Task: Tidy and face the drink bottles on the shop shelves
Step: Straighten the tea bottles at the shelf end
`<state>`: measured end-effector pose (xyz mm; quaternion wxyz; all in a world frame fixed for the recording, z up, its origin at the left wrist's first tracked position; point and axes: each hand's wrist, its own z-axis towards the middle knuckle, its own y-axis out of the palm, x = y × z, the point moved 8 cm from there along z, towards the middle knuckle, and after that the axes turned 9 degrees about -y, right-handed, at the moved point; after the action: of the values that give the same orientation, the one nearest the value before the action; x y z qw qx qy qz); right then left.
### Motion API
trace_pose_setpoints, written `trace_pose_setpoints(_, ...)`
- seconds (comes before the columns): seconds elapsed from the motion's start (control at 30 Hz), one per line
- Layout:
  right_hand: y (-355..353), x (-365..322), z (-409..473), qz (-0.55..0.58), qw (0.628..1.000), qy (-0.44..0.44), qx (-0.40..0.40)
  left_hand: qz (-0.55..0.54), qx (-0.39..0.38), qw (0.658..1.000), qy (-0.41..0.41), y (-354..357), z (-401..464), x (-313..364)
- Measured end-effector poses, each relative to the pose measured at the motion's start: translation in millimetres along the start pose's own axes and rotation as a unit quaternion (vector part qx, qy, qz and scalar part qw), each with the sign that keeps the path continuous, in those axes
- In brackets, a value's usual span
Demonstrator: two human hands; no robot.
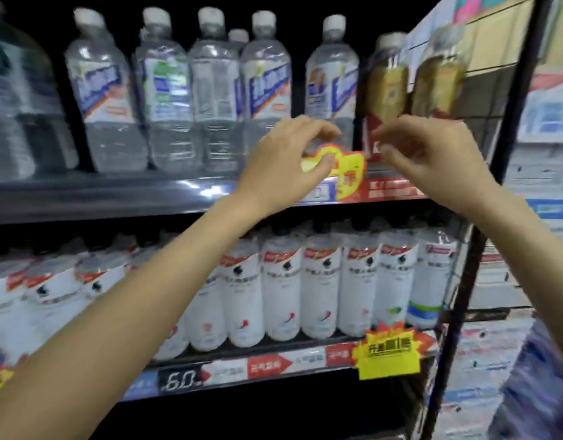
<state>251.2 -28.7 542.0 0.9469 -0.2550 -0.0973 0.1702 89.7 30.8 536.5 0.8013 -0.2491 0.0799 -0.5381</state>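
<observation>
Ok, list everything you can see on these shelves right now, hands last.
clear water bottles: about six, white caps, upper shelf
amber drink bottles: two, gold labels, upper shelf right
white-label bottles: a full row, lower shelf
yellow promo tag: one, upper shelf edge
yellow starburst tag: one, lower shelf edge
price strip: red and white, lower shelf edge
left hand: fingers curled, at the yellow promo tag
right hand: fingers curled, holding nothing visible
</observation>
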Motion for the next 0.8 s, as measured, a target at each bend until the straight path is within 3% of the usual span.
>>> trace_pose_setpoints(0.13, -25.9, 47.2, 5.1, -0.067, 0.995, 0.050, 0.047, -0.048, 0.007, 0.999, -0.009, 34.8, 34.6, 21.8)
trace_pose_setpoints(0.37, -36.3, 99.2, 16.1, -0.188, 0.975, 0.120, 0.017, -0.042, -0.045, 0.991, -0.117, 97.6, 81.9, 34.1)
trace_pose_setpoints(0.63, -15.8, 130.1, 30.4, -0.077, 0.985, 0.139, -0.070, 0.005, -0.051, 0.958, -0.281, 138.2, 126.6, 19.3)
trace_pose_setpoints(0.8, -20.8, 127.9, 32.8, -0.102, 0.988, 0.107, -0.051, 0.026, -0.041, 0.956, -0.290, 141.8, 131.4, 13.7)
